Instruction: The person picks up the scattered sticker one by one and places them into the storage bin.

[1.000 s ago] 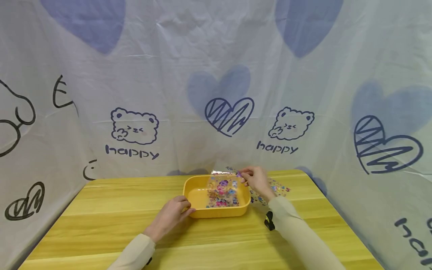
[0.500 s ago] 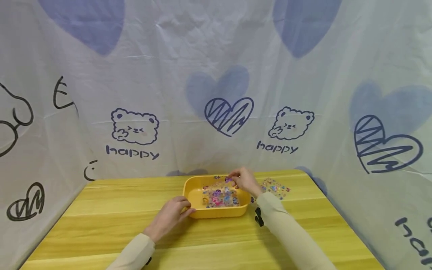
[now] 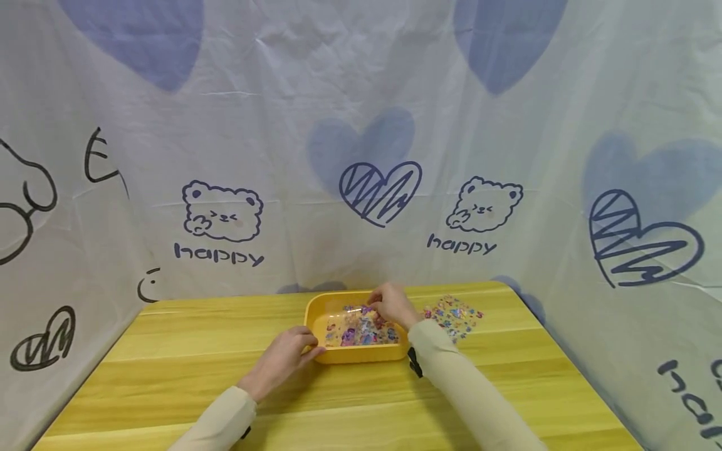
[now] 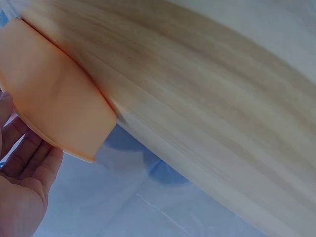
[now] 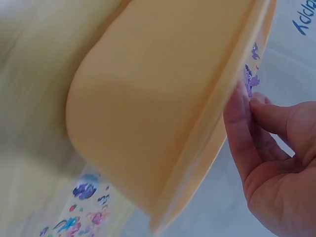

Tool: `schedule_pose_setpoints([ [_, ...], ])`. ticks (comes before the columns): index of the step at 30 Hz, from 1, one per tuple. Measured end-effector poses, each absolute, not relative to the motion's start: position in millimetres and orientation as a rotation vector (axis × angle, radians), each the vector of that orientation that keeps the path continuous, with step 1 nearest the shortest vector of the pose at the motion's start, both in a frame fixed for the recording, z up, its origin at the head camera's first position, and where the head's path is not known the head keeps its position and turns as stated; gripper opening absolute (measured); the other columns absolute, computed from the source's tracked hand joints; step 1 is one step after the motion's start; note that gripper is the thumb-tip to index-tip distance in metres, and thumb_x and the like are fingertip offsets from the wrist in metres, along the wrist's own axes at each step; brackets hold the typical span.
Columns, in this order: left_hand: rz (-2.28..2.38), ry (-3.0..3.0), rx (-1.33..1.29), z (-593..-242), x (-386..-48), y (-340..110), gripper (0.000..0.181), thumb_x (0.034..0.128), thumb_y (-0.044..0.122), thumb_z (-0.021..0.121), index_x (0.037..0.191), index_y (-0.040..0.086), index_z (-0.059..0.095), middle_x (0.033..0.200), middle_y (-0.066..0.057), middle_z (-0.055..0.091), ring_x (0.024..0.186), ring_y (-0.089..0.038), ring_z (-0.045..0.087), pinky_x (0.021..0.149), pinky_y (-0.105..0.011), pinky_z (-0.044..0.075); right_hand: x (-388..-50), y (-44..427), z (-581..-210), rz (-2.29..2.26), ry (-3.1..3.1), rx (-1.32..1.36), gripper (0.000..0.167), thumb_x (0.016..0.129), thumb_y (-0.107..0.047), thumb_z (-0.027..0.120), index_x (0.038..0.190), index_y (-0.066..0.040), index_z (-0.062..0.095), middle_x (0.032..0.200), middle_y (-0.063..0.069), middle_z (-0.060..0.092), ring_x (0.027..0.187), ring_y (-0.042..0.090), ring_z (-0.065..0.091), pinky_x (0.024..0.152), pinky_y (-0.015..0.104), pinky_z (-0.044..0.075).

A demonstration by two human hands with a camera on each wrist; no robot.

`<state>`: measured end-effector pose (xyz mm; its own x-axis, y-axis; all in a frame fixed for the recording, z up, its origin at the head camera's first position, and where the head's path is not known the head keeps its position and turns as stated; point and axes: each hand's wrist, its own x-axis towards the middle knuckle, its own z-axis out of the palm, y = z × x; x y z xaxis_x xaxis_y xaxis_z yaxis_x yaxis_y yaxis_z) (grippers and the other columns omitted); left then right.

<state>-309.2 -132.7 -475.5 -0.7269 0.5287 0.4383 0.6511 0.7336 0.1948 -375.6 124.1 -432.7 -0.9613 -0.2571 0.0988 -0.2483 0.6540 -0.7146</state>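
Right hand (image 3: 393,305) pinches one printed sheet (image 3: 351,336) already in the tray (image 3: 366,355) (left hand (image 3: 282,359) grips it at eight o'clock); three-o'clock sheet (image 3: 454,315) lies outside.

A wood-grain table (image 3: 169,351) bears a yellow tray (image 3: 361,355) and printed sheet (image 3: 459,315).

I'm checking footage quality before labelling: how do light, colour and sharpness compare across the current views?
Head: fairly even light, soft shadows on the table; left wrist: colours washed out, the yellow tray looking peach; right wrist: also pale, table grain soft, the tabletop sticker sheet clearer.
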Motion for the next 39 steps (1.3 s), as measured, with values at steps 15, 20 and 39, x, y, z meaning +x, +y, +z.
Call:
schedule_pose_setpoints([
  [15, -0.472, -2.584, -0.929, -474.1, -308.5, -134.4, 0.015, 0.0877, 0.025, 0.073, 0.085, 0.011, 0.076, 0.082, 0.003, 0.067, 0.074, -0.008, 0.061, 0.068, -0.021, 0.055, -373.0, 106.6, -436.1, -0.621, 2.773, -0.523, 0.051, 0.096, 0.009, 0.045, 0.146, 0.0, 0.04, 0.142, 0.02, 0.052, 0.121, 0.031, 0.056, 0.075, 0.033, 0.047],
  [20, -0.475, -2.575, -0.937, -474.4, -308.9, -134.9, 0.014, 0.0876, 0.025, 0.074, 0.085, 0.011, 0.077, 0.082, 0.003, 0.067, 0.074, -0.008, 0.061, 0.068, -0.021, 0.055, -371.8, 112.5, -437.7, -0.6, 2.726, -0.538, 0.053, 0.099, 0.007, 0.038, 0.151, -0.002, 0.034, 0.154, 0.018, 0.039, 0.122, 0.027, 0.053, 0.084, 0.036, 0.045],
  [39, -0.509, -2.558, -0.928, -476.5, -307.4, -134.7, 0.015, 0.0876, 0.025, 0.074, 0.084, 0.011, 0.078, 0.082, 0.003, 0.068, 0.073, -0.007, 0.062, 0.067, -0.019, 0.055, -373.2, 134.5, -441.7, -0.691, 2.927, -0.753, 0.028, 0.099, -0.005, 0.054, 0.124, 0.001, 0.065, 0.113, 0.016, 0.07, 0.102, 0.027, 0.067, 0.093, 0.045, 0.054],
])
